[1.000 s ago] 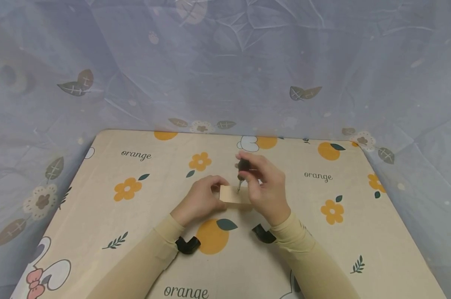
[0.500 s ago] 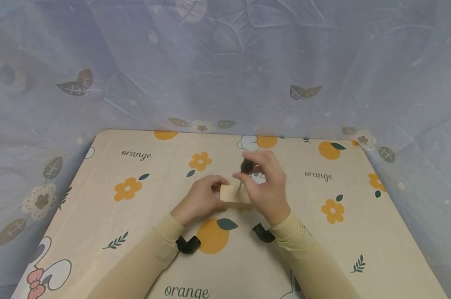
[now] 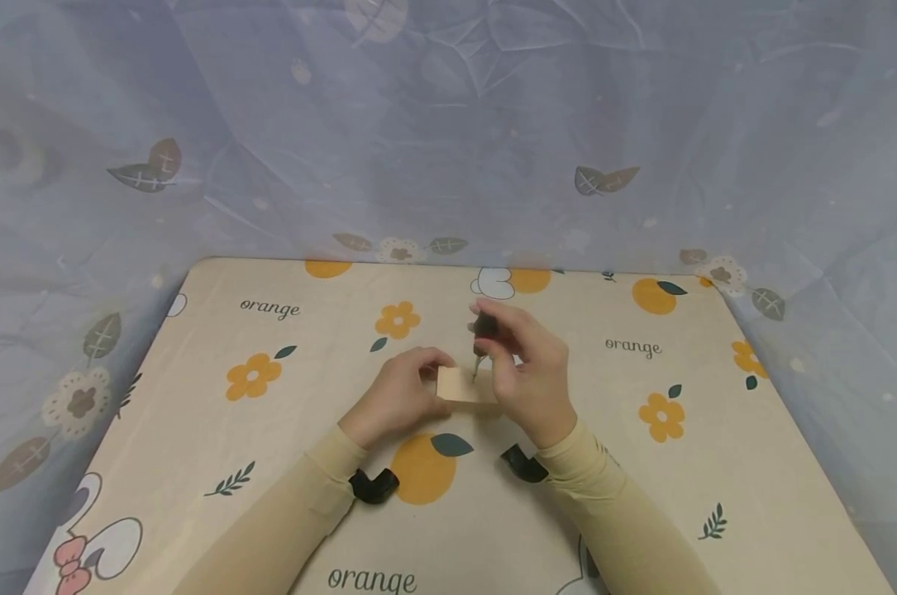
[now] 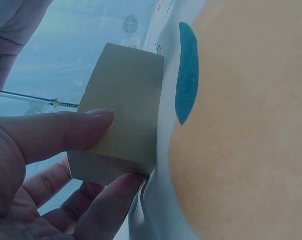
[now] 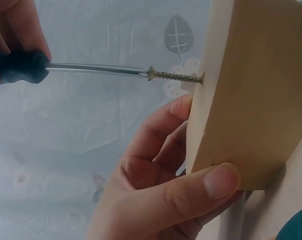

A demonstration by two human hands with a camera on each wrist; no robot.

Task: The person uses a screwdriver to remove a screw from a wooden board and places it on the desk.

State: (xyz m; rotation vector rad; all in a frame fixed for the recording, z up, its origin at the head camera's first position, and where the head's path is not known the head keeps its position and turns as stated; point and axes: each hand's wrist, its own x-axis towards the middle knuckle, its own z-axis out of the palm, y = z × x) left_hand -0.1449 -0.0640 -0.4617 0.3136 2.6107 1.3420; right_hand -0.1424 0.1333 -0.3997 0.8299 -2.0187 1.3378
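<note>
A pale wooden block (image 3: 457, 386) stands on the covered table, gripped at its left end by my left hand (image 3: 402, 395), thumb in front and fingers behind. My right hand (image 3: 536, 376) pinches the dark handle of a screwdriver (image 3: 485, 326) above the block. In the right wrist view the metal shaft (image 5: 98, 69) meets the head of a brass-coloured screw (image 5: 176, 76). That screw's tip sits in the block's top face, with most of its thread exposed. The left wrist view also shows the screw (image 4: 65, 104) in line with the shaft.
A tablecloth (image 3: 307, 512) printed with oranges, flowers and lettering covers the table. Behind it hangs a bluish-grey patterned curtain (image 3: 448, 124). Black curved pieces (image 3: 374, 487) sit at both wrists, by the sleeves.
My right fingers have shifted round the screwdriver handle, opening out half a second ago and now closing on it again. The left hand and block have stayed in place.
</note>
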